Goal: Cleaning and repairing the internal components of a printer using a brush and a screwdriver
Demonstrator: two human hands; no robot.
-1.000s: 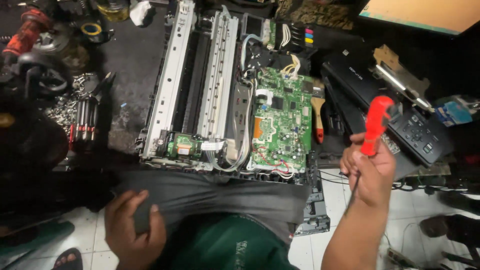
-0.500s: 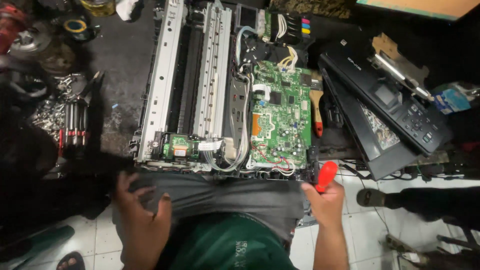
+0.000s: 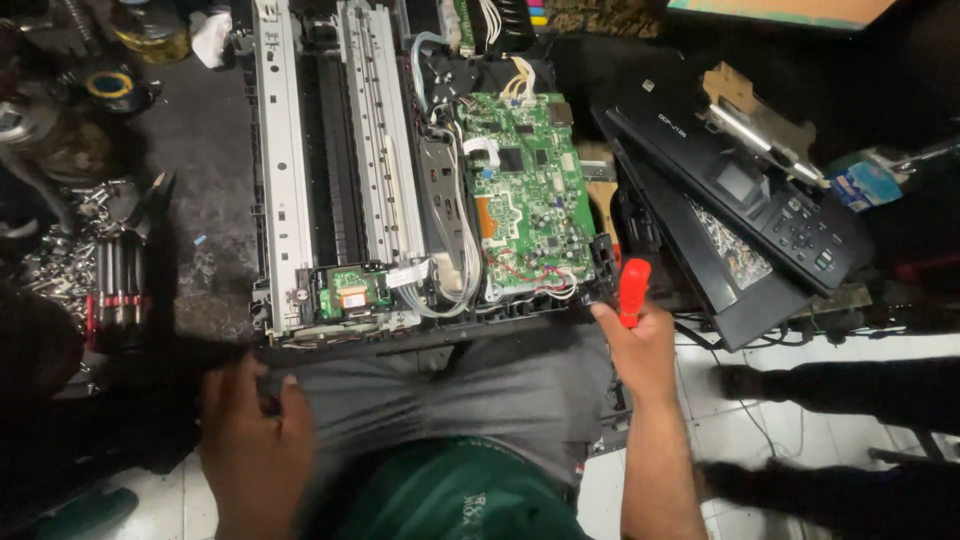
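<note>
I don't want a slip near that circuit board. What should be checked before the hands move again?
1. Grip on the red-handled tool: ok, the right hand is closed around the handle.
2. Tool tip position: cannot tell, the tip is hidden at the printer's front edge.
3. Left hand: ok, it rests on the grey cloth in the lap, away from the parts.
4. Green board: ok, exposed and no hand on it.
5. White wires beside the board: not ok, they loop loose near the tool.
6. Printer steady: cannot tell, its support is hidden.
</note>
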